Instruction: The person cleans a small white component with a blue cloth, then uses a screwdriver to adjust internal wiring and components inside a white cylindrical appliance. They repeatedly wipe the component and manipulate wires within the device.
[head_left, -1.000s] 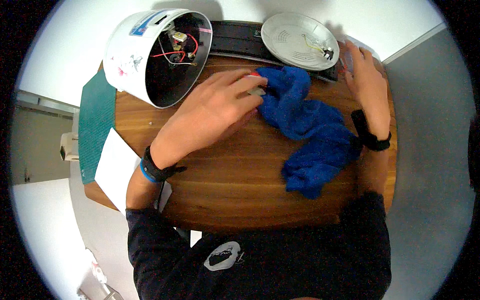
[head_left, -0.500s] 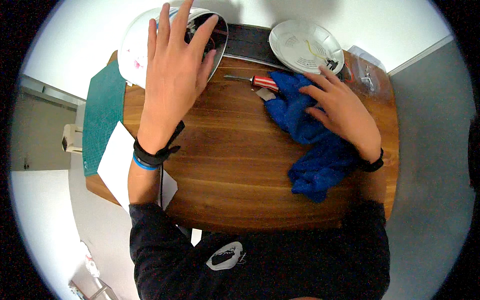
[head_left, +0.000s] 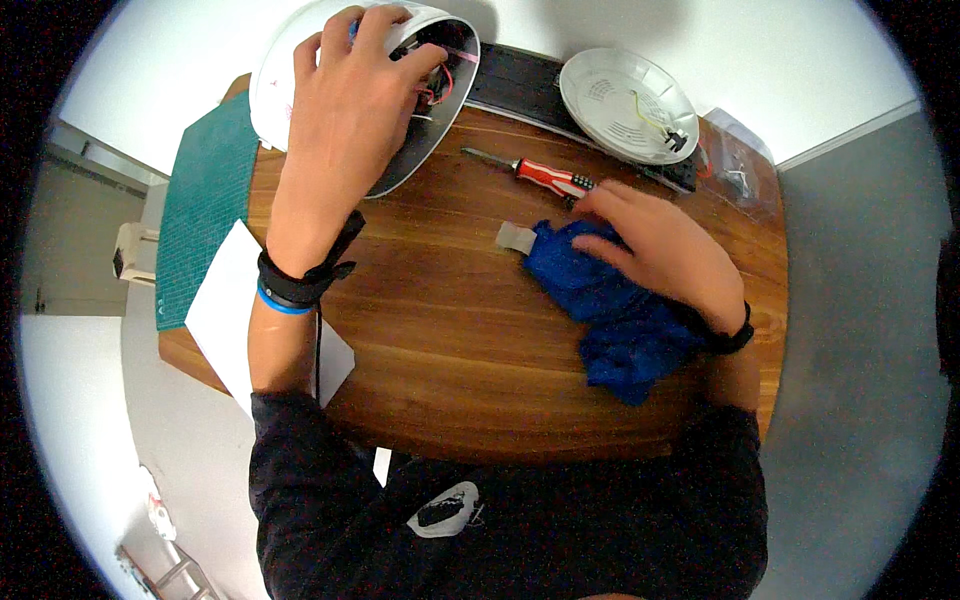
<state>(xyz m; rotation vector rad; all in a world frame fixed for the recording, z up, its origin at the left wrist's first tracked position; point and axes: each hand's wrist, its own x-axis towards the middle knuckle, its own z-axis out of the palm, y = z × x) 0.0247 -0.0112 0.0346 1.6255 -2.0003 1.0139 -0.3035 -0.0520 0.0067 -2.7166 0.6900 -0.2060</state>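
Note:
At the far left, my left hand (head_left: 350,110) is curled over the rim of a white rounded appliance housing (head_left: 275,85). Dark parts and red wires (head_left: 440,90) show inside its open end; some fingertips are hidden. My right hand (head_left: 665,245) hovers low over a crumpled blue cloth (head_left: 585,280) with a pale tag, its thumb apart from bent, slightly blurred fingers. Those fingertips reach the handle end of a red and white screwdriver (head_left: 545,175), whose shaft points left. Whether they touch it I cannot tell.
Behind the screwdriver lies a long black panel (head_left: 515,90) bearing a round white cover (head_left: 600,100) with a yellowish wire. A clear plastic bag (head_left: 742,180) sits at the far right. On the left are a green cutting mat (head_left: 205,200) and white paper (head_left: 230,310).
The cloth's upper part has shifted toward me, uncovering the screwdriver's handle. My left fingers have bent from spread to curled on the housing. The view has shifted slightly.

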